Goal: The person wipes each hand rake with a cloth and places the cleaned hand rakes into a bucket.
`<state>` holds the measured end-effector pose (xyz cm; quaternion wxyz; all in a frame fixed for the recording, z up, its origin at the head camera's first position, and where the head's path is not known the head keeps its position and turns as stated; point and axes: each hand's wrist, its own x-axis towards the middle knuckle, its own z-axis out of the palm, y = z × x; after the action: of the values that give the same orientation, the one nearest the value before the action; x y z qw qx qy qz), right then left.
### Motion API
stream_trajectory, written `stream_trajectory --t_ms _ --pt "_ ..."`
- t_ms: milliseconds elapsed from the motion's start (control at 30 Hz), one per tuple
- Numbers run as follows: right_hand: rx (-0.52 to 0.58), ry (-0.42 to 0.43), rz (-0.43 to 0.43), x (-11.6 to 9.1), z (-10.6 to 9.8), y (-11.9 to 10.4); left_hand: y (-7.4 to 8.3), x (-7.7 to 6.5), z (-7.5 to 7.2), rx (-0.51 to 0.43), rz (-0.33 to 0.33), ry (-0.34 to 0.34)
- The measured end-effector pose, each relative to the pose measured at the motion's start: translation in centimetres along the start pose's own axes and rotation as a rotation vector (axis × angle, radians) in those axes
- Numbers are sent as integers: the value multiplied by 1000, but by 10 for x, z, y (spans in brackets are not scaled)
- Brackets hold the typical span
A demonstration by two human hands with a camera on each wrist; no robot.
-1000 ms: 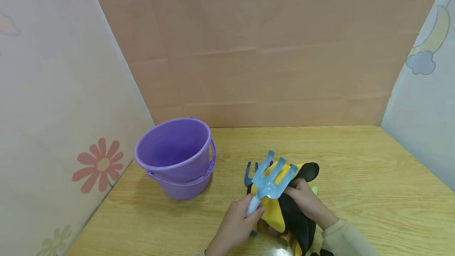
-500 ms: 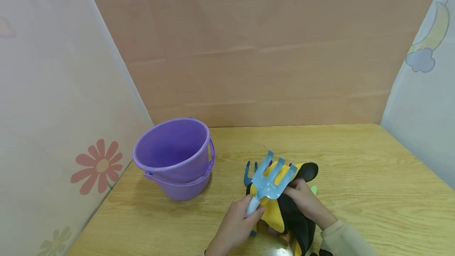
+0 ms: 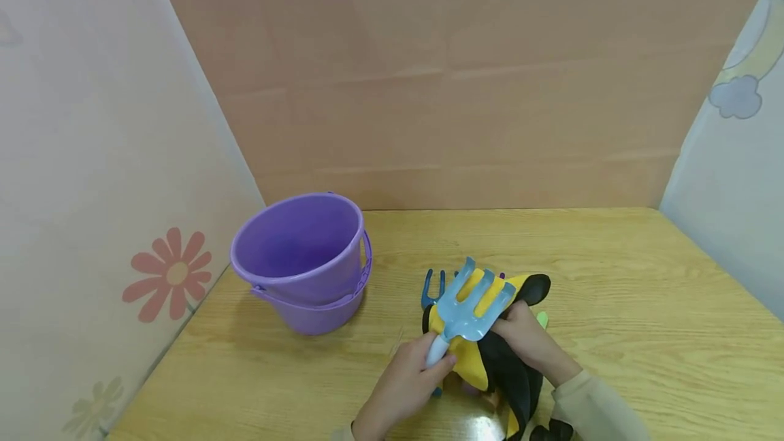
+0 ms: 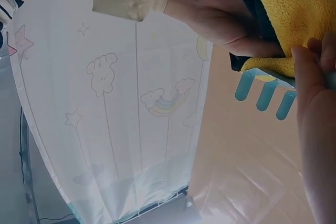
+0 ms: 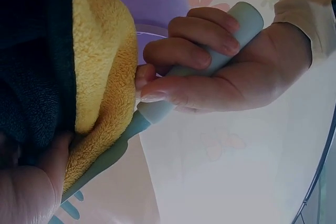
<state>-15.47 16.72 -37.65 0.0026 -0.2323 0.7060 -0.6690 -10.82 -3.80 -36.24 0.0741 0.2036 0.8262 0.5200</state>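
My left hand (image 3: 407, 376) grips the pale handle (image 5: 244, 24) of a light blue garden hand fork (image 3: 468, 312), tines pointing up and away. A yellow and black towel (image 3: 471, 366) lies behind and under the fork head. My right hand (image 3: 533, 342) holds the towel against the right side of the fork head; its fingertips are hidden in the folds. In the right wrist view, my left fingers curl round the handle and its thumb lies along it, near the yellow edge of the towel. The left wrist view shows the tines (image 4: 265, 95) sticking out below the towel.
A purple bucket (image 3: 327, 267) with a hanging handle stands on the wooden table (image 3: 643, 305) to the left. Past the towel show a dark blue pronged tool (image 3: 427, 291) and a light green tip (image 3: 542, 319). Printed cloth walls (image 3: 92, 155) flank the table.
The head view has shifted a little, so the bucket and table edge sit slightly higher in it. Both hands, the fork and the towel keep nearly the same pose.
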Motion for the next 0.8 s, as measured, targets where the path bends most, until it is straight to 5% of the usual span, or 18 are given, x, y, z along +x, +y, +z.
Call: stream_trajectory --t_ms 167,333,533,800 --pt "6 50 0 2 0 0 -2 2 1 -31 -48 -33" --pt "-8 191 57 3 -2 0 -2 0 3 -63 -138 -92" --pt "-4 323 11 6 -8 -5 0 0 2 -35 -119 -134" --pt "72 373 -2 3 -15 -7 -2 -1 4 -20 -76 -127"
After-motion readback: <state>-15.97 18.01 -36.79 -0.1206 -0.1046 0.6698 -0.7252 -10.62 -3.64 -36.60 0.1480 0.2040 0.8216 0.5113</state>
